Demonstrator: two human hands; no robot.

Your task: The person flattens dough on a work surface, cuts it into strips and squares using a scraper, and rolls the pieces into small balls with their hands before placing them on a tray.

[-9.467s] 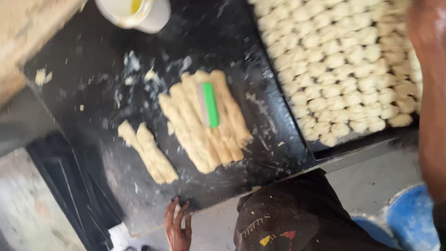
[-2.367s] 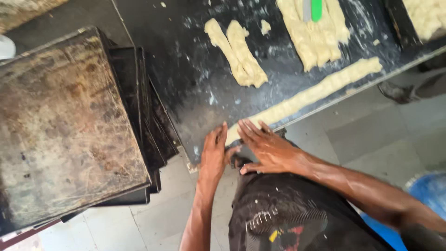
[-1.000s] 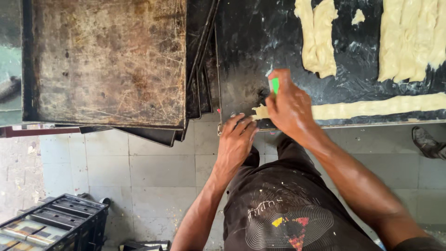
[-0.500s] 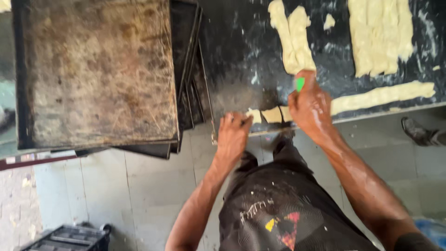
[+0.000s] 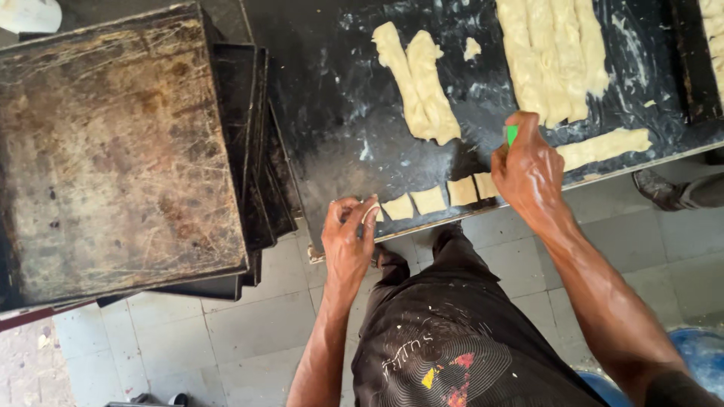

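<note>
My right hand (image 5: 529, 169) grips a green-handled cutter (image 5: 512, 135) and presses down on a long dough strip (image 5: 603, 147) along the near edge of the black worktop (image 5: 339, 143). Several cut square dough pieces (image 5: 428, 200) lie in a row to the left of the cutter. At the left end of that row my left hand (image 5: 348, 237) pinches the first small piece at the worktop's corner. Two longer dough strips (image 5: 418, 87) lie further back, and a wide slab of dough strips (image 5: 554, 53) sits at the back right.
A stack of worn dark baking trays (image 5: 113, 151) lies to the left of the worktop. A tray with shaped dough (image 5: 713, 34) is at the top right edge. A white container (image 5: 30, 13) sits top left. A shoe (image 5: 675, 192) and a blue tub (image 5: 697, 354) are on the tiled floor.
The right hand has worked rightward along the strip, leaving more cut squares behind it. My left hand has stayed at the left end by the corner. The view has shifted.
</note>
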